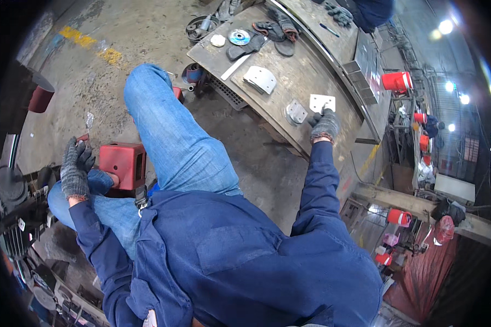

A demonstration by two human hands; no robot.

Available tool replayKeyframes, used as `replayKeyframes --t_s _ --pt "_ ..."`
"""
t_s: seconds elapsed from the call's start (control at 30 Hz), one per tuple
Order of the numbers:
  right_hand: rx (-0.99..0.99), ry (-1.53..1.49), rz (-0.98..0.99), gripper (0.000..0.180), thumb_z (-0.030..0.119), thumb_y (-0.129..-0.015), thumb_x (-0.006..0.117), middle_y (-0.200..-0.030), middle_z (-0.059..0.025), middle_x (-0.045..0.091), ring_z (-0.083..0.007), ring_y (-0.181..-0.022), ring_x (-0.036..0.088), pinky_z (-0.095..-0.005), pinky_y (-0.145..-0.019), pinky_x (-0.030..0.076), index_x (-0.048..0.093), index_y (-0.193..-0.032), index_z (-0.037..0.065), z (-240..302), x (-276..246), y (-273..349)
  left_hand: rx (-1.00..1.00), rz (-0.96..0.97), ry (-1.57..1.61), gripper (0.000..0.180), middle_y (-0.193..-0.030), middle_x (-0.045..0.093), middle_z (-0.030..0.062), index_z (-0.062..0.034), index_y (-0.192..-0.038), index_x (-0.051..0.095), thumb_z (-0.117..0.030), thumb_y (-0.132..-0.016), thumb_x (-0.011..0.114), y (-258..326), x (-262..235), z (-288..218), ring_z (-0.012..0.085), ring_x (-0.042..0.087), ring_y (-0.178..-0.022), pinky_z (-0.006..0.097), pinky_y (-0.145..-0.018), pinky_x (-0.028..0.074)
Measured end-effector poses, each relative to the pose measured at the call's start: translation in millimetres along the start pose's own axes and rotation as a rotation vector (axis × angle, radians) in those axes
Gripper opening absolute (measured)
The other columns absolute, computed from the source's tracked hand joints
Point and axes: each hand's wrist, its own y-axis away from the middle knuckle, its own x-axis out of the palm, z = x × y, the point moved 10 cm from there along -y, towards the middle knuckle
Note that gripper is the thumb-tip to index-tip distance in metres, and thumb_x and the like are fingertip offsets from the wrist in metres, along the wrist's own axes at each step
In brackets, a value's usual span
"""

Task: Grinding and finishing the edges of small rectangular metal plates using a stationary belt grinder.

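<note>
My right hand, in a grey knit glove, is at the edge of a flat pale metal plate with holes, on the workbench. Its fingers close on the plate's near edge, one finger lying over the top. Left of it sits a smaller stack of drilled metal plates. Farther left is a bent metal plate with a rounded side. My left hand, also gloved, hovers over my bent leg beside a red metal box stool. Its fingers are apart and hold nothing that I can see.
The workbench carries a cutting disc, dark gloves and a metal strip. Stacked metal boxes stand on the far bench. Machinery crowds my left. A person in dark clothing is across the bench.
</note>
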Motion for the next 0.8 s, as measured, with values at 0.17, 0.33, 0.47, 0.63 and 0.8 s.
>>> replayKeyframes --t_s 0.17,0.33,0.47,0.63,0.8 --pt "0.068 0.188 -0.138 0.037 0.033 -0.097 0.061 -0.092 -0.0195 0.072 -0.0304 -0.074 0.071 -0.0423 -0.057 0.059 0.066 -0.113 0.000 -11.6 -45.5 -8.9 -0.014 0.086 -0.047 0.051 -0.129 0.062 0.0070 -0.0174 -0.151 0.048 -0.029 -0.102 0.059 -5.9 7.7 4.0 0.0213 0.064 -0.108 0.037 -0.093 0.054" --pt "-0.688 1.058 -0.216 0.036 0.033 -0.091 0.062 -0.103 -0.0207 0.074 -0.0370 -0.094 0.071 -0.0478 -0.088 0.054 0.075 -0.105 0.003 25.3 -12.1 11.3 -0.023 0.146 -0.090 0.051 -0.119 0.063 0.0053 -0.0161 -0.150 0.048 -0.031 -0.102 0.058 -12.5 22.0 9.0 0.0205 0.065 -0.103 0.037 -0.089 0.056" --pt "-0.839 1.313 -0.079 0.034 0.031 -0.090 0.058 -0.105 -0.0193 0.072 -0.0376 -0.098 0.069 -0.0487 -0.088 0.054 0.074 -0.111 0.010 16.6 35.5 31.5 -0.047 0.095 -0.069 0.044 -0.100 0.062 -0.0013 -0.0132 -0.143 0.055 -0.031 -0.102 0.060 -14.7 14.3 12.7 0.0123 0.063 -0.084 0.031 -0.074 0.055" --pt "-0.720 1.445 0.087 0.039 0.034 -0.090 0.060 -0.115 -0.0182 0.069 -0.0368 -0.106 0.066 -0.0474 -0.093 0.052 0.070 -0.123 0.016 -10.6 56.6 40.3 -0.026 0.088 -0.100 0.043 -0.103 0.063 -0.0013 -0.0138 -0.140 0.058 -0.030 -0.101 0.062 -3.5 20.7 6.0 0.0109 0.063 -0.082 0.030 -0.070 0.055" --pt "-0.679 1.478 0.220 0.043 0.038 -0.091 0.062 -0.111 -0.0186 0.069 -0.0357 -0.102 0.068 -0.0481 -0.089 0.054 0.067 -0.128 0.018 -8.6 79.9 72.0 0.025 0.122 -0.096 0.041 -0.108 0.065 0.0017 -0.0146 -0.138 0.060 -0.032 -0.101 0.061 0.4 14.6 4.3 0.0127 0.065 -0.085 0.030 -0.072 0.056"
